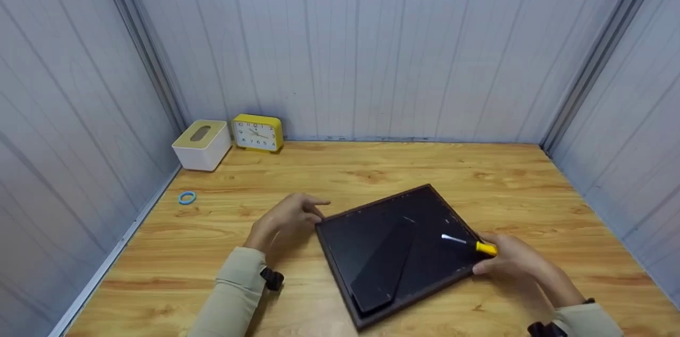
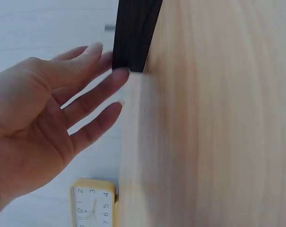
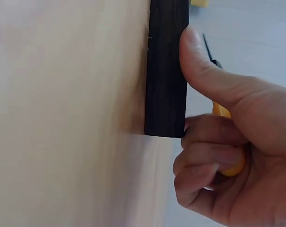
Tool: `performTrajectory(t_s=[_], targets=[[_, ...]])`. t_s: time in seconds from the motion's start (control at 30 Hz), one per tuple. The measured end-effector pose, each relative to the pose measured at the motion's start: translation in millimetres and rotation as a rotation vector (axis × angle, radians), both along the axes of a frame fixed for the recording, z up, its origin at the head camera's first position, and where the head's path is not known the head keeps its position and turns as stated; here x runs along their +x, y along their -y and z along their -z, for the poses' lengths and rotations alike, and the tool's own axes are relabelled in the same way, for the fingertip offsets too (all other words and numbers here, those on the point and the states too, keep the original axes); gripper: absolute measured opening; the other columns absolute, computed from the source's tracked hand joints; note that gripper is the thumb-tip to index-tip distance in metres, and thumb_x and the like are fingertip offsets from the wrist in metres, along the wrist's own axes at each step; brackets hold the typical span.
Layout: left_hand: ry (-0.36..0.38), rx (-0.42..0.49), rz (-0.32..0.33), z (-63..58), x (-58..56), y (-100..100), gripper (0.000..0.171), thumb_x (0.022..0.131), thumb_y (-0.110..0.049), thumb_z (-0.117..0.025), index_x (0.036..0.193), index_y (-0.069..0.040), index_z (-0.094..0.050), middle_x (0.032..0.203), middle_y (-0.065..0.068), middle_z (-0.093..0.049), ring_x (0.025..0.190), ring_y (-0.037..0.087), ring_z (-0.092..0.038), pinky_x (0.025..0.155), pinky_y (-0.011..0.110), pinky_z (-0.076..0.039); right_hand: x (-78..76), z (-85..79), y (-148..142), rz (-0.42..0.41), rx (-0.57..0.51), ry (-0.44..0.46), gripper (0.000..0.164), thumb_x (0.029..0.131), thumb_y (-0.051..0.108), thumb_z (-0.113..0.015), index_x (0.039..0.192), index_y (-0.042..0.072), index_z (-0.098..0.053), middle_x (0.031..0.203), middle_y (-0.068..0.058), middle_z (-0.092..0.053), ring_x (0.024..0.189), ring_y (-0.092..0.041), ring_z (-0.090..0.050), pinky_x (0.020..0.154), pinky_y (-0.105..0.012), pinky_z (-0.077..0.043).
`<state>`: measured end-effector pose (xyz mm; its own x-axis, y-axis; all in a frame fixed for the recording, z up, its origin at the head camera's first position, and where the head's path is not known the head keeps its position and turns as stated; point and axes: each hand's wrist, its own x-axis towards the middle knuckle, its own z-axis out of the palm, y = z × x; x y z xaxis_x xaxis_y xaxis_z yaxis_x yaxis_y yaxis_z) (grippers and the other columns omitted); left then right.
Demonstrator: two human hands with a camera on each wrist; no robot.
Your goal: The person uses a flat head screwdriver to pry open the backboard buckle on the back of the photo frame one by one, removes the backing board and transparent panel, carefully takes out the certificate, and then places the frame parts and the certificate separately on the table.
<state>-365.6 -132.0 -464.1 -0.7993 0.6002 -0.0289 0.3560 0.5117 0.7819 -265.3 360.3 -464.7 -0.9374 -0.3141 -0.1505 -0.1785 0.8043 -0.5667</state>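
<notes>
A dark picture frame lies back side up on the wooden table, turned at an angle, its black easel stand folded against the backing. At its left corner is my left hand, fingers loosely bent and fingertips right at the frame's edge. In the right wrist view, curled fingers of my right hand hold a screwdriver with a yellow and black handle, while the thumb rests along the frame's side. The screwdriver's metal shaft points left over the backing in the head view.
A white tissue box with a yellowish lid stands at the back left, beside a yellow clock. Nearer on the left lies a small blue ring. Pale panel walls enclose the table at the back and sides.
</notes>
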Motion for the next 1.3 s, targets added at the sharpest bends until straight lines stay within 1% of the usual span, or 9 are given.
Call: performTrajectory(t_s=[0.13,0.23,0.47,0.6,0.73,0.93,1.07,1.17,1.3], targets=[[-0.027,-0.032,0.125,-5.1,3.9,-2,0.055,0.088,0.003,-0.073,0.14,-0.003,-0.058,0.094,0.01,-0.075,0.084,0.018,-0.072,0.078,0.035,-0.058,-15.7,-2.3,-6,0.045,-0.007,0.001,0.089,0.075,0.026,-0.089,0.147,-0.003,-0.045,0.139,-0.034,-0.05,0.119,-0.041,-0.052,0.098,-0.057,-0.044],[-0.039,-0.083,0.209,-10.6,5.0,-4,0.063,0.087,0.002,-0.074,0.146,-0.003,-0.051,0.096,0.008,-0.075,0.086,0.016,-0.071,0.078,0.032,-0.058,-20.2,-6.9,-4,0.036,-0.013,-0.051,0.08,0.079,0.019,-0.086,0.146,-0.002,-0.048,0.137,-0.035,-0.051,0.086,-0.028,-0.059,0.08,-0.041,-0.051],[-0.035,-0.17,0.261,-17.0,1.1,-14,0.067,0.096,-0.001,-0.065,0.156,-0.007,-0.034,0.111,0.01,-0.072,0.099,0.02,-0.069,0.083,0.036,-0.055,28.2,-9.7,43,0.16,-0.05,-0.012,0.073,0.082,0.051,-0.078,0.113,-0.014,-0.066,0.141,-0.036,-0.046,0.039,-0.005,-0.025,0.035,-0.02,-0.031],[-0.016,-0.214,0.261,-15.3,-2.2,-19,0.075,0.093,-0.001,-0.07,0.157,-0.009,-0.033,0.114,0.01,-0.069,0.101,0.021,-0.067,0.084,0.036,-0.055,43.0,-5.2,70,0.159,0.038,-0.05,0.094,0.074,0.063,-0.078,0.115,-0.02,-0.062,0.087,-0.025,-0.066,0.044,-0.005,-0.019,0.04,-0.02,-0.022],[0.064,-0.232,0.263,-14.9,-2.6,-22,0.09,0.086,0.0,-0.076,0.16,-0.014,-0.026,0.114,0.006,-0.065,0.097,0.021,-0.066,0.083,0.036,-0.055,45.1,0.1,81,0.197,0.06,-0.018,0.122,0.066,0.06,-0.085,0.14,-0.023,-0.036,0.059,0.002,-0.041,0.048,-0.008,-0.023,0.044,-0.022,-0.022],[0.079,-0.394,0.331,-17.9,1.5,-33,0.114,0.077,-0.016,-0.087,0.163,-0.022,-0.012,0.118,0.005,-0.063,0.112,0.022,-0.062,0.093,0.036,-0.052,35.3,2.8,74,0.153,-0.027,0.034,0.127,0.061,0.048,-0.094,0.142,-0.024,-0.029,0.096,-0.024,-0.067,0.05,-0.01,-0.035,0.047,-0.024,-0.035],[-0.022,-0.59,0.319,-16.9,6.1,-47,0.127,0.072,-0.04,-0.09,0.163,-0.029,-0.003,0.135,0.015,-0.054,0.124,0.028,-0.053,0.101,0.043,-0.046,13.5,-3.4,60,0.072,-0.055,0.086,0.118,0.065,0.036,-0.095,0.144,-0.023,-0.029,0.14,-0.041,-0.043,0.056,-0.013,-0.043,0.054,-0.028,-0.045],[-0.083,-0.696,0.291,-12.8,13.0,-58,0.134,0.067,-0.055,-0.089,0.162,-0.029,0.002,0.152,0.017,-0.034,0.136,0.033,-0.038,0.107,0.05,-0.038,-2.3,-8.3,49,0.012,-0.023,0.118,0.115,0.067,0.029,-0.094,0.146,-0.021,-0.027,0.15,-0.04,-0.028,0.09,-0.031,-0.064,0.081,-0.042,-0.055],[-0.137,-0.731,0.286,-11.3,25.0,-71,0.136,0.066,-0.064,-0.085,0.162,-0.023,0.002,0.167,0.011,-0.003,0.15,0.036,-0.01,0.115,0.057,-0.024,-18.5,-14.9,37,-0.048,0.054,0.139,0.114,0.068,0.023,-0.094,0.148,-0.019,-0.024,0.152,-0.038,-0.028,0.134,-0.047,-0.04,0.106,-0.057,-0.037]])
